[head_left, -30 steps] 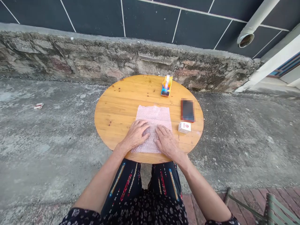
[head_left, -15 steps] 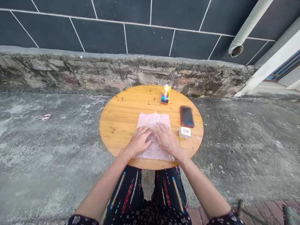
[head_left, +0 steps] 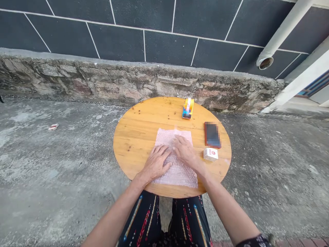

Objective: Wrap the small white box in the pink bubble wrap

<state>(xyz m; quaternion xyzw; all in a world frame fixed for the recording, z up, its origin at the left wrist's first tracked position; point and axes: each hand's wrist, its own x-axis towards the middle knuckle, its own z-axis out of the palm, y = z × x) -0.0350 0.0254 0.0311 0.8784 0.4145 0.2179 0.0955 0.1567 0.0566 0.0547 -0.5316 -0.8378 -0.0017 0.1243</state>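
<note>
A sheet of pinkish, see-through bubble wrap (head_left: pixel 177 175) lies flat near the front of the round wooden table (head_left: pixel 133 137). On its left side rests my left hand (head_left: pixel 158 161), palm down with the fingers spread. My right hand (head_left: pixel 185 151) lies over the upper middle of the sheet, fingers stretched out and slightly blurred. Neither hand grips anything. A small clear strip, perhaps tape, shows at the sheet's far edge. To the right of my right hand stands a small white box (head_left: pixel 210 154).
A yellow and blue tape dispenser (head_left: pixel 188 109) stands at the table's far side. Behind the white box lies a dark phone (head_left: pixel 212 134) in a reddish case. A stone ledge (head_left: pixel 115 82) runs beyond the table. Litter (head_left: pixel 53 126) lies on the concrete at left.
My right hand has shifted on the bubble wrap, away from my left hand's thumb, uncovering more of the sheet's lower part. My left hand stays on the left side. The whole view has shifted slightly.
</note>
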